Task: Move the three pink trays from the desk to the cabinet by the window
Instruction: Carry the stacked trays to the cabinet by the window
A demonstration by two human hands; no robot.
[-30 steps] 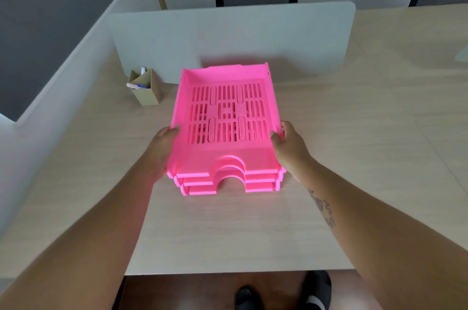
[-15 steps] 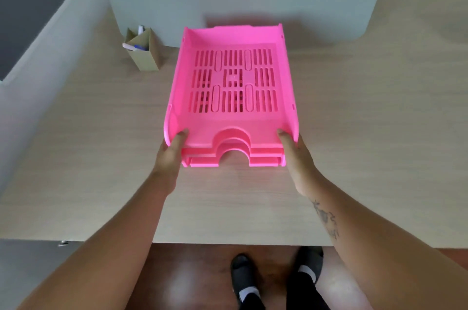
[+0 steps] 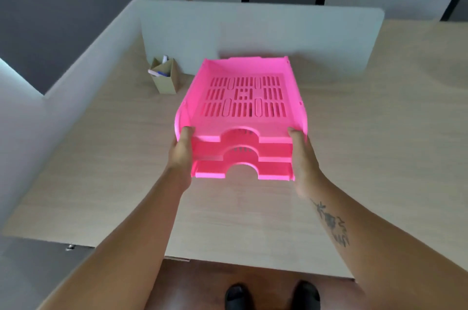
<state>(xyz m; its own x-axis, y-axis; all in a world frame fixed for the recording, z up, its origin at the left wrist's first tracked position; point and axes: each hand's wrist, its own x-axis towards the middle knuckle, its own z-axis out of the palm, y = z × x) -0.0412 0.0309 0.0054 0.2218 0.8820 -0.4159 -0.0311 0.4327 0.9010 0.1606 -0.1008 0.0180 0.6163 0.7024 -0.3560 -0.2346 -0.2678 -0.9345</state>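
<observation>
I see a stack of three pink trays (image 3: 244, 117) gripped at its near corners: left hand (image 3: 182, 151) clamped on the left side, right hand (image 3: 301, 155) on the right. Stack is above mid-bench (image 3: 101, 157); cardboard pen holder (image 3: 164, 76) near the far-left divider (image 3: 253, 28).

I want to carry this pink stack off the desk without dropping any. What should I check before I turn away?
1. Left hand grips the stack's left side: ok.
2. Right hand grips the right side: ok.
3. All three pink trays in the stack: ok.
4. Trays locked together: cannot tell.
5. Pen holder clear of the stack: ok.
6. Path to the cabinet: cannot tell, out of view.
</observation>
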